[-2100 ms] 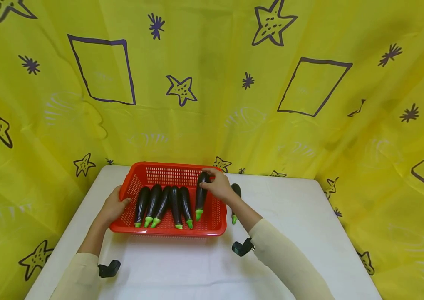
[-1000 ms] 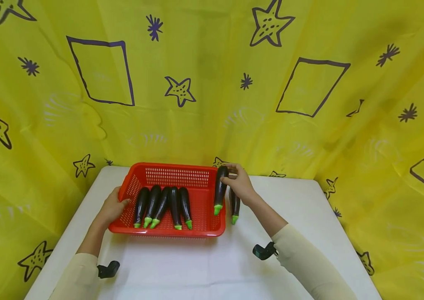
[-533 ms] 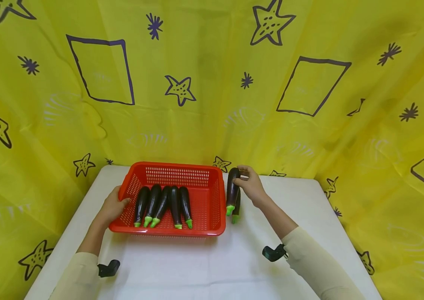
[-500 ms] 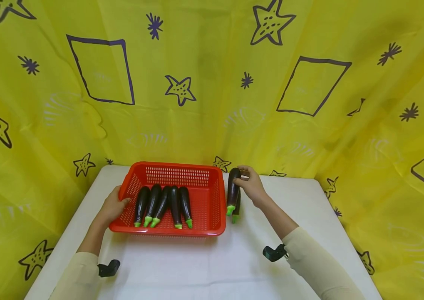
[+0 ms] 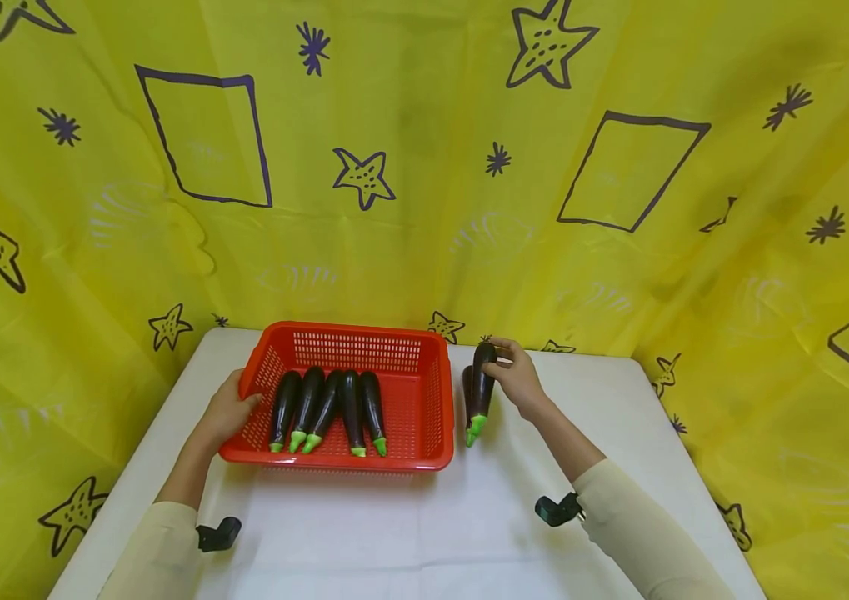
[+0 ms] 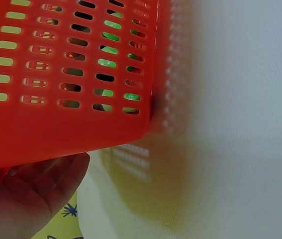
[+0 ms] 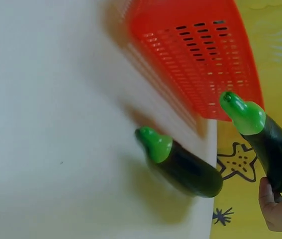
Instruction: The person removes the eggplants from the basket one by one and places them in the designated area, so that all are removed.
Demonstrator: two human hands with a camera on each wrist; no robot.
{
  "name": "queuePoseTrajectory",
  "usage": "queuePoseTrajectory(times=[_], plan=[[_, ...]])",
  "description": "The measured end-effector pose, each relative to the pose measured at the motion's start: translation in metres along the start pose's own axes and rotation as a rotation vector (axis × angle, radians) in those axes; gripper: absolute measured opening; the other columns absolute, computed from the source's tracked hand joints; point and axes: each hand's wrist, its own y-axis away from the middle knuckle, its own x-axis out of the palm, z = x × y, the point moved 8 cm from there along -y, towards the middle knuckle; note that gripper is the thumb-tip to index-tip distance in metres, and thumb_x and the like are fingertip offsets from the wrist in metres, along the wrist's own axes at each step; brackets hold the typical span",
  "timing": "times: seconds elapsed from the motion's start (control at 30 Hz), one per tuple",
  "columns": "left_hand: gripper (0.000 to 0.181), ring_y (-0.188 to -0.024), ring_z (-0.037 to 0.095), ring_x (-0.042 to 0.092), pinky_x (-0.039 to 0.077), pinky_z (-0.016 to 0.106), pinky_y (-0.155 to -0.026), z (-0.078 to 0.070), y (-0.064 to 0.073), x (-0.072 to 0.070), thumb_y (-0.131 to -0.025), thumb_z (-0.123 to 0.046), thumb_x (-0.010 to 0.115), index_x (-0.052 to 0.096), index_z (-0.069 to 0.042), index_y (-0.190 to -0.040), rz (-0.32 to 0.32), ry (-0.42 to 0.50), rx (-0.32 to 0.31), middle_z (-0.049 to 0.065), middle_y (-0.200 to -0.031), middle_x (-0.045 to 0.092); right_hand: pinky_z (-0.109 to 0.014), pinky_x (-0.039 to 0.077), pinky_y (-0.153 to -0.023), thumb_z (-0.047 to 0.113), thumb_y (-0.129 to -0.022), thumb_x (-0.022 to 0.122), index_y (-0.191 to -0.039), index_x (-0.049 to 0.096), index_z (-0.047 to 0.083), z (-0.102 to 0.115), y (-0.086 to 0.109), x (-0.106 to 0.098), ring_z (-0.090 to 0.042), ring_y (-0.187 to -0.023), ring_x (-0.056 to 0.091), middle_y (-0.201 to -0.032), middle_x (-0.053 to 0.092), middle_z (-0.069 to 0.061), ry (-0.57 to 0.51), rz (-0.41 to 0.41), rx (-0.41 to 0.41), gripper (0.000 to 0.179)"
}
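Observation:
My left hand (image 5: pixel 227 410) grips the left rim of a red plastic basket (image 5: pixel 342 463), thumb over the edge; the left wrist view shows its fingers (image 6: pixel 63 181) under the rim. Several dark eggplants (image 5: pixel 350 408) with green stems lie side by side in the basket's left and middle. To the right of the basket, my right hand (image 5: pixel 520 382) pinches another eggplant (image 5: pixel 483 375) near its blunt end, stem toward me. The right wrist view has this one raised above the table, apart from a second eggplant (image 7: pixel 190 172) lying on the cloth beside the basket.
A white-covered table (image 5: pixel 334 533) bears everything. Yellow curtains (image 5: pixel 424 267) with star drawings enclose its back and sides. A black wrist camera (image 5: pixel 219 535) sits on the left forearm, another camera (image 5: pixel 557 510) on the right.
My right hand has carried its eggplant out of the basket, over the right rim and rightward past the eggplant on the table. The left hand has stayed on the basket.

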Motion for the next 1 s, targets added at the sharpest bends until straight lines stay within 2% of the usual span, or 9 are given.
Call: queuePoseTrajectory(times=[0.2, 0.53, 0.77, 1.0], plan=[[0.055, -0.104, 0.046, 0.062, 0.061, 0.049, -0.081, 0.001, 0.0, 0.001, -0.104, 0.0, 0.049, 0.024, 0.019, -0.15, 0.001, -0.001, 0.004, 0.041, -0.132, 0.048, -0.058, 0.04, -0.113, 0.001, -0.098, 0.06, -0.155, 0.037, -0.008, -0.016, 0.0, -0.008, -0.052, -0.138, 0.046, -0.151, 0.041, -0.035, 0.021, -0.017, 0.029, 0.062], [0.055, -0.099, 0.043, 0.062, 0.06, 0.046, -0.077, 0.0, -0.001, -0.001, -0.104, -0.001, 0.05, 0.025, 0.019, -0.148, -0.007, -0.016, 0.017, 0.04, -0.125, 0.051, -0.054, 0.044, -0.109, -0.002, -0.098, 0.059, -0.154, 0.04, -0.009, -0.041, -0.001, -0.016, -0.052, -0.135, 0.049, -0.147, 0.045, -0.035, 0.037, -0.066, 0.049, 0.059], [0.055, -0.101, 0.044, 0.062, 0.06, 0.048, -0.079, 0.001, -0.001, -0.002, -0.104, -0.001, 0.05, 0.025, 0.019, -0.149, -0.007, -0.016, 0.01, 0.04, -0.126, 0.05, -0.049, 0.047, -0.106, -0.002, -0.098, 0.057, -0.155, 0.038, -0.01, -0.053, -0.003, -0.017, -0.052, -0.135, 0.048, -0.147, 0.044, -0.037, 0.07, -0.067, 0.061, 0.06], [0.055, -0.102, 0.044, 0.062, 0.06, 0.048, -0.08, 0.0, -0.001, -0.002, -0.104, -0.001, 0.05, 0.025, 0.019, -0.149, -0.006, -0.004, 0.009, 0.041, -0.129, 0.049, -0.055, 0.044, -0.11, -0.004, -0.1, 0.056, -0.156, 0.034, -0.011, -0.063, -0.007, -0.018, -0.054, -0.138, 0.043, -0.148, 0.041, -0.039, 0.086, -0.038, 0.074, 0.061]])
